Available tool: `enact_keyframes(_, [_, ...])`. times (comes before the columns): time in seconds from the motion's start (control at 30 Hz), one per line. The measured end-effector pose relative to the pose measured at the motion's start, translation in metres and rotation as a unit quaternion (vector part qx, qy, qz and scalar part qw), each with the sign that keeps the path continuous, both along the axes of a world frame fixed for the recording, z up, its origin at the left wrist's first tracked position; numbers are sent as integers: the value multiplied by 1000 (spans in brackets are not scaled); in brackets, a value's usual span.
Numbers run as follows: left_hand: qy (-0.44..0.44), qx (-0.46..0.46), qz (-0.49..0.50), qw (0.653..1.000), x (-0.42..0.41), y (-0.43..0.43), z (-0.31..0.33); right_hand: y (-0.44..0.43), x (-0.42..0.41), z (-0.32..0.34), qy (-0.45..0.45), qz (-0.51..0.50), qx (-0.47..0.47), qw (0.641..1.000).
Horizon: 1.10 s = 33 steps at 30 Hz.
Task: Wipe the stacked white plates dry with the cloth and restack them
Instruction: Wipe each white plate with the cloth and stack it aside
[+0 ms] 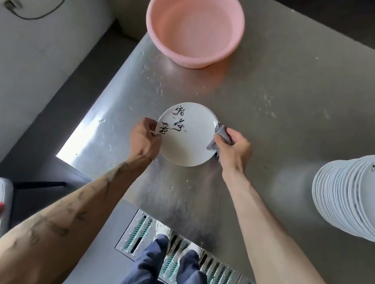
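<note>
Wiping step in hand: plate (185,139) face up near the front-left corner of the surface (275,94), unclear whether lifted or resting. Left hand (144,137) pinching left rim; right hand (236,147) pinching bunched grey cloth (219,137) onto right rim. Round, no long axis; lettering toward left side. Next, probably: rotating plate under cloth, then restacking, away from stack (364,194) at right edge.

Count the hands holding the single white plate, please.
2: the left hand pinches the left rim of the plate; the right hand grips the cloth against its right rim.
</note>
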State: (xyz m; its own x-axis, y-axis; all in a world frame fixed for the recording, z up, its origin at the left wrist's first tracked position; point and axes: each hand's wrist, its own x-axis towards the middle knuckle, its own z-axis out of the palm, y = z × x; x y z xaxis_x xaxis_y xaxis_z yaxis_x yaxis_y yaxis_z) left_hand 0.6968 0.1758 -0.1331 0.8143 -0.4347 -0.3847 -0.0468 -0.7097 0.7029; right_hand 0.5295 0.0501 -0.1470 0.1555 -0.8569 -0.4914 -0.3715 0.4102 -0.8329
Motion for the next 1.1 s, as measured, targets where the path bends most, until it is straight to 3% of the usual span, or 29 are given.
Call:
enact_keyframes(0.43, [-25,-63,-42,997,-35,-14,20,-1,-45,21,-59,-38,1,997])
enact_keyframes(0.57, [12,-100,-79,992,-84,-23,20,4,-100,38,17,-75,-42,996])
enact_keyframes(0.73, [32,-98,-91,990,-147,-21,3,19,-161,65,54,-41,-88,994])
enact_keyframes(0.97, [45,-88,-123,987,-185,-16,-19,43,-189,74,-84,-65,-52,993])
enact_keyframes(1.1, [31,-105,-148,983,-190,-13,-25,38,-189,51,16,-71,-55,996])
